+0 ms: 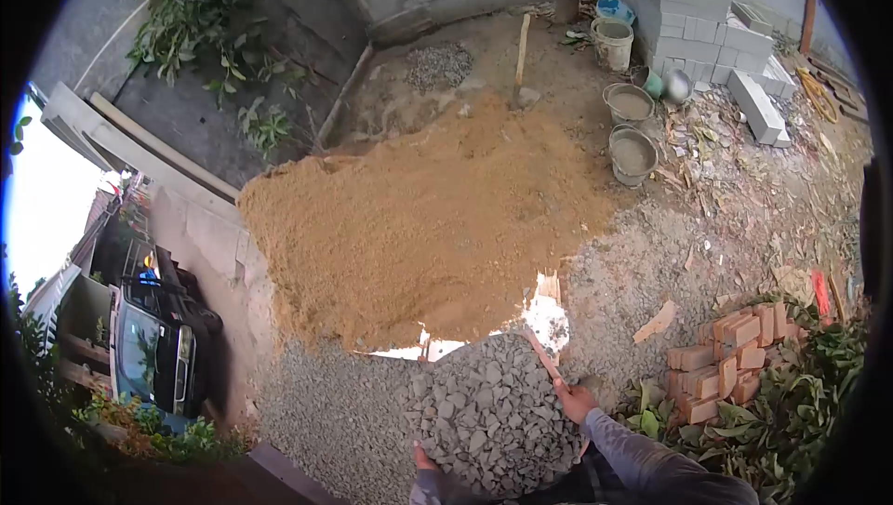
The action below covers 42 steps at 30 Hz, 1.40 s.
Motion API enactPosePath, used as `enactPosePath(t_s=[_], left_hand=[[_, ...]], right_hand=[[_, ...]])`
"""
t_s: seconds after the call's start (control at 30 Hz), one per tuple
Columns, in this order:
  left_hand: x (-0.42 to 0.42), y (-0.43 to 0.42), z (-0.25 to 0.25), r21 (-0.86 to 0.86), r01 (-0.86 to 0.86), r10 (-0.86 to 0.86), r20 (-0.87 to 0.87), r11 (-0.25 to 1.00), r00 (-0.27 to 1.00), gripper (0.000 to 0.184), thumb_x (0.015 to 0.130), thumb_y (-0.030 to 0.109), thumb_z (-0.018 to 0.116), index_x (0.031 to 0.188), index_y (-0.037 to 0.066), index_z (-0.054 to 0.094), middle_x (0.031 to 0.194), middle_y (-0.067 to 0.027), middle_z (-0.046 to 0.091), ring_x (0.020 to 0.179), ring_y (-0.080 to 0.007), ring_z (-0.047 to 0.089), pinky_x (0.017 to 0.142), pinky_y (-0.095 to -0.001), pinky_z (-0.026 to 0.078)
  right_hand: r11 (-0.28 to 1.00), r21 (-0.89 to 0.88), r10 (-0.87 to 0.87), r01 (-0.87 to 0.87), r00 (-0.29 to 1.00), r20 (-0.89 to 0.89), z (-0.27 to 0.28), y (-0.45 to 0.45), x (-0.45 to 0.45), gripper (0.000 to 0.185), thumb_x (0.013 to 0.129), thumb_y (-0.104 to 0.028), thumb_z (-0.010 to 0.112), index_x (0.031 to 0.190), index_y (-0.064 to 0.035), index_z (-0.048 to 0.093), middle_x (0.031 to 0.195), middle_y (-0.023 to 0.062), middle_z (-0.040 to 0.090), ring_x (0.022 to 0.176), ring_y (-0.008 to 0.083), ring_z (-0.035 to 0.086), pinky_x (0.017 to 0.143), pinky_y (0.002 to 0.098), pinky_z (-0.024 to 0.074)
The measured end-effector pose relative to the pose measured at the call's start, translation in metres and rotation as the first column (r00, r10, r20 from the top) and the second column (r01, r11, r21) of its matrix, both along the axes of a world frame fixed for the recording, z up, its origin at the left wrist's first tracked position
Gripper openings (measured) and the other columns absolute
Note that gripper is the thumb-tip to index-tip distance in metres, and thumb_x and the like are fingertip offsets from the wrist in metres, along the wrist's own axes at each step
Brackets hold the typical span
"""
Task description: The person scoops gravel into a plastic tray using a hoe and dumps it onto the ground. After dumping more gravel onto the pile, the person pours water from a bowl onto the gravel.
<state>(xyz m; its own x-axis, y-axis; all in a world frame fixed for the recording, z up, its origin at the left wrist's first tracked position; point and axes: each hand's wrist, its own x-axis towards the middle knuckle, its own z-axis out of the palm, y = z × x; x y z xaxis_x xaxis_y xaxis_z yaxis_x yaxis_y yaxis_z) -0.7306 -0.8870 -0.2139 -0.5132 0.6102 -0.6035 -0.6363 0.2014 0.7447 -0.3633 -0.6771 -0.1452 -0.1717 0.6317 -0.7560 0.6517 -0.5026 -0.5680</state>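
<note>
A wide container heaped with grey crushed stones (493, 412) is at the bottom centre, close to my body. Its pinkish rim (542, 353) shows along the right side. My right hand (577, 400) is closed around that rim. At the container's left edge is my left hand (423, 457), thumb over the side and the other fingers hidden beneath. Loose gravel (326, 412) covers the ground to the left. Beyond the stones spreads a large heap of brown sand (419, 217), with a whitish sheet (549, 319) showing at its near edge.
Cement-filled buckets (634, 153) stand at the upper right, near grey blocks (758, 110). Stacked red bricks (726, 365) and leafy branches (800, 421) lie at the right. A wooden handle (522, 54) stands upright behind the sand. A vehicle (153, 347) is at the left.
</note>
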Motion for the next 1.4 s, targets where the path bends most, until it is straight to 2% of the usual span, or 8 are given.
enactPosePath(t_s=[0.13,0.2,0.27,0.6,0.83,0.93,1.2,1.4], left_hand=[[0.103,0.168,0.211,-0.132,0.244,-0.257,-0.099,0.961,0.961,0.065,0.09,0.054,0.043,0.133,0.005,0.043,0.125,-0.0093,0.054,0.11,-0.0251,0.055,0.095,-0.0396,0.043],[0.121,0.223,0.234,-0.073,0.335,-0.339,-0.05,0.939,0.939,0.062,0.091,0.054,0.042,0.13,0.006,0.047,0.122,-0.0101,0.057,0.106,-0.0234,0.058,0.092,-0.0366,0.045],[0.141,0.279,0.261,-0.445,0.452,-0.628,-0.429,0.773,0.65,0.086,0.087,0.069,0.028,0.127,-0.005,0.047,0.121,-0.02,0.056,0.112,-0.0292,0.052,0.096,-0.0317,0.036],[0.245,0.554,0.097,-0.444,0.76,-0.817,-0.543,0.474,0.192,0.071,0.089,0.065,0.016,0.135,0.017,0.042,0.123,-0.0301,0.05,0.117,-0.04,0.047,0.099,-0.041,0.034],[0.269,0.801,0.088,-0.151,0.879,-0.795,-0.515,0.451,0.32,0.076,0.089,0.065,0.02,0.133,0.007,0.043,0.132,-0.0246,0.045,0.124,-0.0378,0.04,0.105,-0.0385,0.029],[0.252,0.899,0.096,-0.376,0.839,-0.885,-0.402,0.393,0.234,0.078,0.087,0.067,0.023,0.132,0.007,0.045,0.13,-0.0236,0.047,0.123,-0.0377,0.042,0.104,-0.0379,0.03],[0.176,1.125,0.151,-0.161,0.708,-0.65,-0.572,0.687,0.501,0.082,0.085,0.07,0.025,0.129,0.005,0.049,0.127,-0.0271,0.049,0.121,-0.0383,0.044,0.102,-0.0378,0.031],[0.112,1.299,0.122,-0.336,0.509,-0.596,-0.607,0.792,0.526,0.078,0.086,0.069,0.026,0.129,0.008,0.049,0.122,-0.0276,0.052,0.115,-0.0416,0.048,0.098,-0.0402,0.036]], right_hand=[[0.937,0.259,-0.226,0.235,0.972,-0.064,0.128,0.074,0.072,0.089,0.082,-0.075,0.024,0.083,0.0054,0.063,0.08,0.0273,0.061,0.083,0.0439,0.059,0.072,0.0482,0.0426],[0.885,0.326,-0.337,0.332,0.941,-0.042,0.162,0.104,0.105,0.088,0.083,-0.074,0.026,0.084,0.0061,0.062,0.077,0.0259,0.061,0.08,0.0426,0.058,0.07,0.0458,0.0426],[0.816,0.392,-0.418,0.426,0.902,-0.11,0.204,0.128,0.132,0.089,0.083,-0.074,0.028,0.082,0.0089,0.061,0.068,0.0209,0.057,0.072,0.0332,0.055,0.068,0.0426,0.0414],[0.561,0.332,-0.782,0.758,0.617,-0.087,0.14,0.253,0.222,0.092,0.084,-0.072,0.032,0.1,0.015,0.057,0.09,0.0169,0.059,0.083,0.0243,0.052,0.077,0.0337,0.041],[0.525,0.384,-0.781,0.759,0.609,-0.135,0.097,0.459,0.24,0.092,0.085,-0.071,0.034,0.126,0.0107,0.045,0.116,0.02,0.056,0.103,0.0279,0.055,0.088,0.0357,0.0426],[0.463,0.355,-0.733,0.812,0.576,-0.362,0.109,0.554,0.215,0.086,0.088,-0.066,0.032,0.126,0.0099,0.045,0.119,0.0193,0.056,0.105,0.0273,0.055,0.089,0.0354,0.0436],[0.526,0.721,-0.515,0.451,0.844,-0.152,0.053,0.853,0.208,0.091,0.087,-0.07,0.029,0.117,0.0132,0.05,0.107,0.02,0.06,0.093,0.0279,0.059,0.082,0.0358,0.0453],[0.758,0.32,-0.483,0.569,0.819,-0.31,0.108,1.106,0.115,0.092,0.086,-0.071,0.029,0.117,0.0131,0.05,0.108,0.0231,0.059,0.098,0.0337,0.054,0.089,0.0372,0.0399]])
